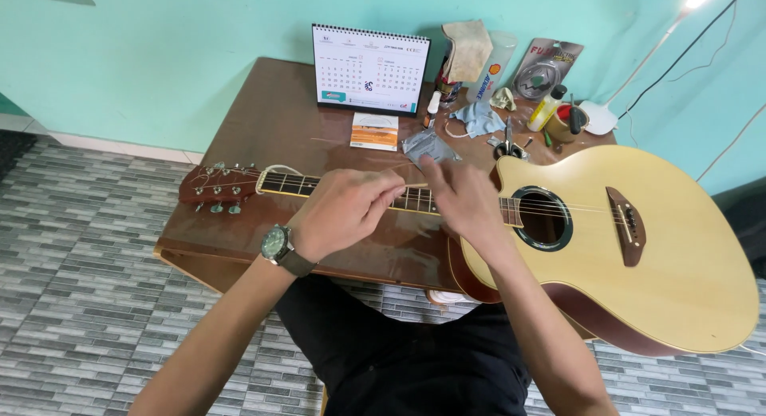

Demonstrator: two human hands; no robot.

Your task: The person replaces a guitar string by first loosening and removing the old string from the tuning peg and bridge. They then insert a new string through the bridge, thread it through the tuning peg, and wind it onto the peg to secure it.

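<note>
A pale spruce-topped acoustic guitar with a cutaway body [638, 256] lies face up across the glossy brown wooden table [263, 121], its body overhanging the near right edge toward the person's lap, so the neck rests level and within easy reach of both hands. The reddish-brown headstock with chrome tuning pegs [217, 189] points left, lying on the table.

Above the dark fretboard [297, 184], the left hand [339, 212], a green-faced wristwatch [275, 243] on its wrist, has its fingers [391, 194] pinched together on what looks like a thin guitar string [416, 185] held just over the neck. The right hand [463, 201] meets it from the other side, fingers curled and seemingly gripping the same thin strand; whether it truly clamps it I cannot tell. Held between two hands like this, the strand stays taut and off the frets.

At the table's far edge stand a white desk calendar [369, 69], an orange-and-white paper packet [374, 132], a grey foil pouch [428, 147], a crumpled light-blue cloth [479, 118] and a small yellow bottle [547, 107], placed handy but away from the neck.
</note>
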